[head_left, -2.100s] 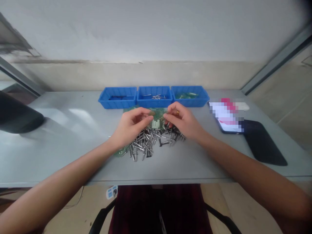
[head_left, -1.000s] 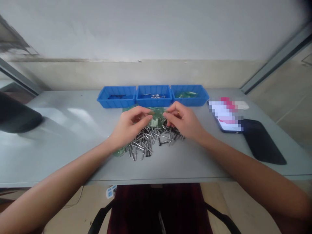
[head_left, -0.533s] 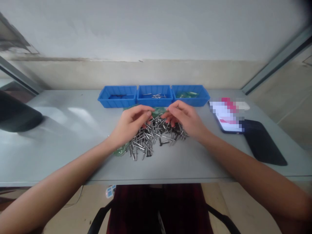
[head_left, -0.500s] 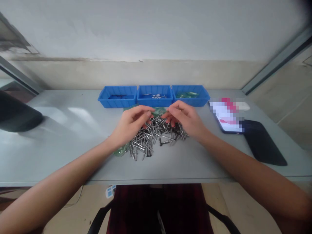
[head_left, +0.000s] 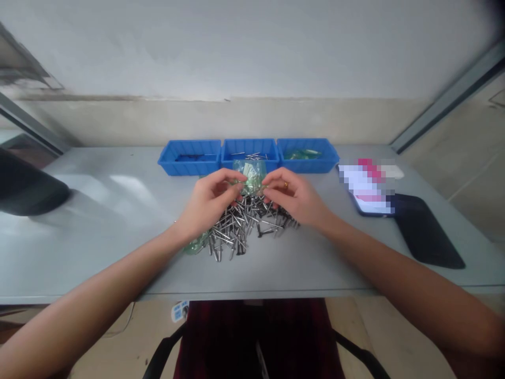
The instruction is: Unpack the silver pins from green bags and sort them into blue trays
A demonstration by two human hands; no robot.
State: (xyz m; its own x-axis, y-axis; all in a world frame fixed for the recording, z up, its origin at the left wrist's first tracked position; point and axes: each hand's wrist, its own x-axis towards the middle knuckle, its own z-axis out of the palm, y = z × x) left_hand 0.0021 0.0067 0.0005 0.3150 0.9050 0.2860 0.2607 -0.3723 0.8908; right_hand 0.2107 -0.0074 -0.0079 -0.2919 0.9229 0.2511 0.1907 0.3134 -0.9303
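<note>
Between my two hands a small green clear plastic bag [head_left: 250,173] stands up, and small pale pieces seem to show through it. My left hand [head_left: 211,202] pinches its left edge with thumb and fingers. At the bag's right edge my right hand [head_left: 294,196], with a ring on one finger, is closed the same way. Right below lies a loose heap of silver pop rivets [head_left: 231,226] mixed with dark screws [head_left: 260,229]. Another green plastic bag [head_left: 196,245] pokes out from the heap's left side, partly covered.
Behind the heap stand three blue bins: the left bin [head_left: 189,167] holds dark pieces, the middle bin [head_left: 229,160] silver rivets, the right bin [head_left: 329,160] green bags. A lit phone [head_left: 361,189] and a black flat object [head_left: 430,231] lie right; a dark cylinder [head_left: 29,184] is left.
The green bag has come up into view between my hands, in front of the middle bin. My right hand has shifted slightly left and closed on the bag's edge.
</note>
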